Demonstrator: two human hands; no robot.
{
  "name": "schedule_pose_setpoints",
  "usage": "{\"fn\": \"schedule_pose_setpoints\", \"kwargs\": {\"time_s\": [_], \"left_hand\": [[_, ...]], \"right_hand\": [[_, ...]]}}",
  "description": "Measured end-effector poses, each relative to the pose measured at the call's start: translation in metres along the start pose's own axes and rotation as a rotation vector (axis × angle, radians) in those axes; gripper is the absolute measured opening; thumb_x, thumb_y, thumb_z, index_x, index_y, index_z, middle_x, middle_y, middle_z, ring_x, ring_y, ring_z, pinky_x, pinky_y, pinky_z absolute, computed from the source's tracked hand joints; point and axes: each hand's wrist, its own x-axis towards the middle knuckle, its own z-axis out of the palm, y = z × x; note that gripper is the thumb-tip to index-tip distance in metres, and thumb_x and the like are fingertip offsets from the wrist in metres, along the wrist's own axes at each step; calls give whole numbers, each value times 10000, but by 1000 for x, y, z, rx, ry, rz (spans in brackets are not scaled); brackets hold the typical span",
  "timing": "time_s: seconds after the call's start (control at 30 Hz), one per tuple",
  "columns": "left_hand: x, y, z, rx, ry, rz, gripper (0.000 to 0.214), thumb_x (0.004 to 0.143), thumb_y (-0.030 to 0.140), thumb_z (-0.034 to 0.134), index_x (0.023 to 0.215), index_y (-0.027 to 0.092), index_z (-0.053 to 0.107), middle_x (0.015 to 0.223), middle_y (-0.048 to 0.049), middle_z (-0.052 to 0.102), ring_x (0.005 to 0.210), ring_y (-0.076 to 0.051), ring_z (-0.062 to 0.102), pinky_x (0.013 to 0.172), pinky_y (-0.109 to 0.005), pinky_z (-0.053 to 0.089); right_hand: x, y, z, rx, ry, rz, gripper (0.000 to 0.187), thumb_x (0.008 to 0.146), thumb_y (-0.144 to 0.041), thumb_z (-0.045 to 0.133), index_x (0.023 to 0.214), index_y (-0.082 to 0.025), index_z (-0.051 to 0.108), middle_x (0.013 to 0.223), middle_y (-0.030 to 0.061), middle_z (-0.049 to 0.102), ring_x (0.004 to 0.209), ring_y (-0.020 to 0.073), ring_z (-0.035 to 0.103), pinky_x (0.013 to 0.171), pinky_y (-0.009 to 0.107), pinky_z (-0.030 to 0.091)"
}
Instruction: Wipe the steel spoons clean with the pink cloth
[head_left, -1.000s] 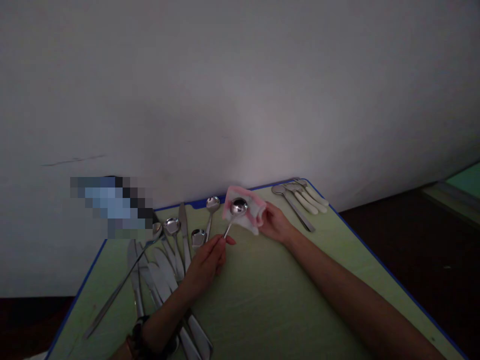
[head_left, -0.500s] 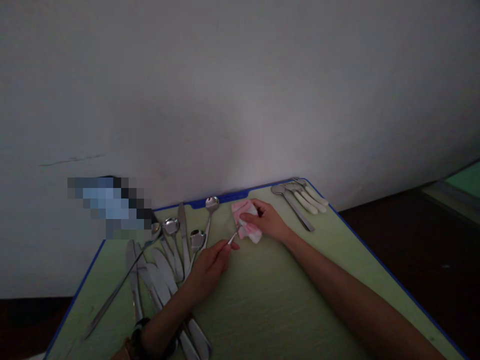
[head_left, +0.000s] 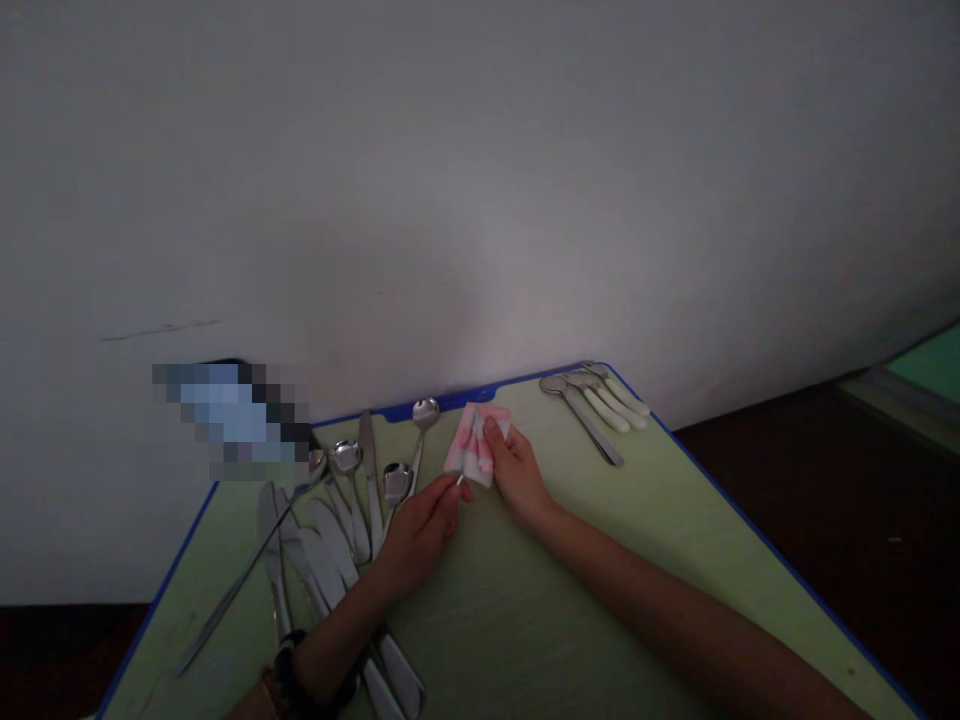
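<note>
Over the middle of the table, my right hand (head_left: 521, 478) is closed on a pink and white cloth (head_left: 471, 445), thumb on top. My left hand (head_left: 421, 528) pinches a thin metal cutlery handle (head_left: 460, 481). The cloth covers the far part of this piece, so I cannot tell whether it is a spoon or a fork. Just left of my left hand lie a square-bowled spoon (head_left: 397, 482) and a round spoon (head_left: 425, 412). Several table knives (head_left: 322, 565) spread beneath my left forearm, partly hidden by it.
The green table (head_left: 517, 610) has a blue rim and stands against a grey wall (head_left: 480, 200). At the far right lie a metal spoon (head_left: 581, 420) and several white-handled forks (head_left: 607, 405). A blurred-out phone-like object (head_left: 232, 410) leans at the back left, near a long-handled spoon (head_left: 247, 580).
My right hand and the cloth have shifted left and toward my left hand. The cloth now covers more of the metal piece. My left hand has barely moved.
</note>
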Motion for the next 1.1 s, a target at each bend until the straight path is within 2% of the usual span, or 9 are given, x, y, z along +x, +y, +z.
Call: {"fn": "schedule_pose_setpoints", "kwargs": {"time_s": [0.13, 0.27, 0.4, 0.63, 0.77, 0.93, 1.1], "left_hand": [[0, -3, 1, 42, 48, 12, 338, 914, 445, 334, 826, 169, 507, 556, 60, 382, 492, -102, 361, 475, -220, 278], [1, -9, 2, 4, 73, 7, 329, 909, 457, 339, 792, 183, 477, 567, 59, 394, 487, -102, 359, 469, -219, 284], [1, -9, 2, 25, 80, 11, 339, 907, 457, 350, 770, 178, 486, 565, 58, 395, 482, -96, 350, 462, -215, 272], [1, -1, -1, 48, 57, 7, 382, 913, 467, 334, 867, 153, 545, 527, 70, 359, 476, -101, 350, 474, -219, 269], [-1, 2, -2, 36, 29, -17, 429, 907, 494, 326, 965, 147, 573, 519, 73, 346, 472, -109, 344, 470, -221, 256], [-3, 2, -2, 81, 15, 11, 438, 914, 484, 318, 990, 146, 586, 510, 70, 352, 471, -110, 352, 473, -219, 259], [-4, 4, -2, 126, 24, 24, 415, 915, 457, 323, 981, 150, 595, 524, 66, 360, 479, -112, 360, 484, -220, 265]], "right_hand": [[-2, 8, 5, 115, -66, 86, 445, 764, -629, 521, 711, -188, 532, 568, -13, 519, 511, 115, 436, 500, 243, 367], [1, 12, 5, 98, -145, 67, 442, 748, -624, 550, 699, -184, 540, 583, -5, 529, 528, 117, 438, 511, 245, 373], [3, 8, 1, 43, -143, 23, 426, 746, -601, 565, 690, -181, 517, 584, -22, 494, 533, 103, 404, 503, 231, 349], [14, -5, -13, -122, -139, -104, 366, 760, -534, 578, 771, -169, 567, 637, -21, 512, 568, 105, 408, 545, 236, 358], [19, -8, -18, -163, -98, -179, 360, 767, -533, 573, 747, -174, 564, 637, -17, 509, 580, 111, 409, 551, 240, 357], [20, -6, -18, -122, -114, -157, 422, 787, -589, 515, 742, -172, 556, 655, -6, 519, 598, 113, 419, 536, 233, 356], [20, -8, -20, -138, -149, -143, 439, 745, -604, 561, 688, -169, 534, 602, -26, 460, 557, 93, 366, 498, 221, 319]]}}
